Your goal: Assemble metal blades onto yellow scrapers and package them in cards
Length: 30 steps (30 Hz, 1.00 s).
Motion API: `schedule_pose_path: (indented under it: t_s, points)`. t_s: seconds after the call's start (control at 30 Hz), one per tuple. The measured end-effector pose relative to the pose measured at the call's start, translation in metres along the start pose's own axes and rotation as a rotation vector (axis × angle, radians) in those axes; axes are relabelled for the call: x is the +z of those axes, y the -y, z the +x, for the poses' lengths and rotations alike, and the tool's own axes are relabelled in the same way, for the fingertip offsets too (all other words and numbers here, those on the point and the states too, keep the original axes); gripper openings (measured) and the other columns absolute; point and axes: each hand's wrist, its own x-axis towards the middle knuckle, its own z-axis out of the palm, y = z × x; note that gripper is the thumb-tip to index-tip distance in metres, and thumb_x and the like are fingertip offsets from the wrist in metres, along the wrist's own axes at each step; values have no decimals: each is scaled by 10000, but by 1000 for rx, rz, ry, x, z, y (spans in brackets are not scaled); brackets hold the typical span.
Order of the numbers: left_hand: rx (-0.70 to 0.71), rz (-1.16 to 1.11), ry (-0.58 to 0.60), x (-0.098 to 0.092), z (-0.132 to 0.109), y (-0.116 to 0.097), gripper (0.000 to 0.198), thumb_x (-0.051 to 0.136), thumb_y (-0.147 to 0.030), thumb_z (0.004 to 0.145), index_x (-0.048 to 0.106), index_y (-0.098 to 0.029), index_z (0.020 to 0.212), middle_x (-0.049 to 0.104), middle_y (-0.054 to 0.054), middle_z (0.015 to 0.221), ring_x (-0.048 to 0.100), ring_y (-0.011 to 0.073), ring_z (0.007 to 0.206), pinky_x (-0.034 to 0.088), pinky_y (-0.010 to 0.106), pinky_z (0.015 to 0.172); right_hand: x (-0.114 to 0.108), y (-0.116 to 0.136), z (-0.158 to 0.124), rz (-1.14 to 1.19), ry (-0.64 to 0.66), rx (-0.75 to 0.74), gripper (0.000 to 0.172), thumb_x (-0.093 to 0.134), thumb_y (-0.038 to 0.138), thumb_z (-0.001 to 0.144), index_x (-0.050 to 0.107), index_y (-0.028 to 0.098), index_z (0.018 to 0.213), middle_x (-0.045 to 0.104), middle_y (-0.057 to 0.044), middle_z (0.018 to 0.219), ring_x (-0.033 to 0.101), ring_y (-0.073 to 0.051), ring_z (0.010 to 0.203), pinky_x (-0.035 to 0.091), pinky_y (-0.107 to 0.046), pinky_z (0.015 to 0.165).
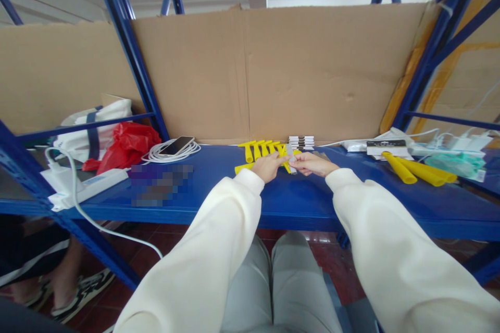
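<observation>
Pale narrow strip point(290, 151) pinched near smooth, rounded yellow pieces point(249, 153).

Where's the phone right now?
In the head view, the phone lies left of centre on the blue shelf, overlapping the coiled white cable, just right of the red bag.

Between your left hand point(267, 166) and right hand point(312, 164) you have a thin, pale grey strip point(290, 152), standing nearly upright, tilted slightly; your right fingertips pinch its lower part, and your left fingertips meet it from the other side. Right beside it, a slim yellow tube point(286, 166) slants between your fingertips, partly covered. Just beyond your left hand, more yellow tubes point(257, 151) lie side by side in a row, while another yellow piece point(244, 167) shows just left of that hand, partly hidden by it.
</observation>
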Motion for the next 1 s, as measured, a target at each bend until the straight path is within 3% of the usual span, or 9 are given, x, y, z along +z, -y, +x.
schedule_pose_path:
  t_s: [0.1, 0.23, 0.4, 0.63, 1.0]
  points:
    - [-1, 20, 5, -2, 0, 0, 676, 407, -97, 973, 407, -370, 1591, 654, 132, 1302, 638, 288, 1218, 534, 409, 1000, 1, 0, 0, 14, -12, 4, 608, 925, 567, 552, 455, 211, 701, 366, 113, 531, 237, -25, 448, 134, -182, 416]
    - [2, 4, -15, -1, 0, 1, 634, 436, -108, 965, 491, -355, 1547, 669, 134, 1273, 648, 283, 1193, 531, 390, 992, 0, 0, 0, 62, -30, 1, 580, 910, 555, 581, 456, 213, 697, 376, 101, 540, 256, -31, 441, 133, -189, 410]
    - [14, 15, -14, -1, 0, 0, 588, 445, -111, 962, 574, -343, 1487, 670, 125, 1267, 651, 275, 1186, 524, 380, 992, -2, -3, 4, 90, -181, -30, 501, 850, 561, 677, 507, 200, 728, 462, 62, 588, 315, -43, 454, 177, -202, 413]
    - [62, 46, -26, 0, 1, -1, 593, 422, -103, 968, 570, -339, 1492, 668, 118, 1234, 660, 260, 1169, 530, 364, 996, 0, -5, 6, 71, -301, -101, 585, 834, 684, 614, 507, 208, 703, 442, 73, 545, 328, -53, 458, 213, -205, 412]
    - [100, 82, -11, 3, 2, -2, 578, 412, -110, 979, 575, -332, 1488, 660, 104, 1203, 664, 241, 1155, 526, 341, 1004, -4, -8, 10, 46, -317, -127, 439, 811, 508, 722, 512, 199, 632, 434, 54, 506, 342, -60, 461, 224, -206, 430]
